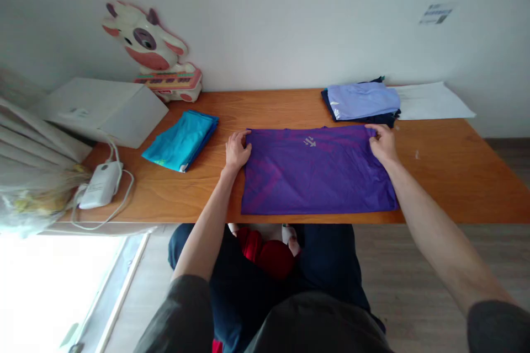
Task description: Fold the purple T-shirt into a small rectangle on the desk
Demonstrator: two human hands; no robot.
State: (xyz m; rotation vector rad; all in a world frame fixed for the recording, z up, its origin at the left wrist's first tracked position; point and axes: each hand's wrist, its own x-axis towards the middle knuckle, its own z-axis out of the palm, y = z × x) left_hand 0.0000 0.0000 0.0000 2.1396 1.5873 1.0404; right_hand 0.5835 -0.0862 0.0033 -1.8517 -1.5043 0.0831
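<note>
A purple shirt (310, 176) lies folded into a wide rectangle on the wooden table, with a small grey print near its far edge. At its far left corner, my left hand (237, 151) pinches the fabric between thumb and fingers. My right hand (381, 143) grips the far right corner in the same way. Faint creases run across the cloth, mostly towards the right side. Its near edge lies close to the table's front edge.
Folded blue clothes (182, 140) lie to the left, near a white box (107, 110), a cow toy keyboard (153, 49) and a white power strip (100, 185) with cables. Back right, a folded lavender garment (363, 101) tops a dark pile beside white sheet material (430, 101).
</note>
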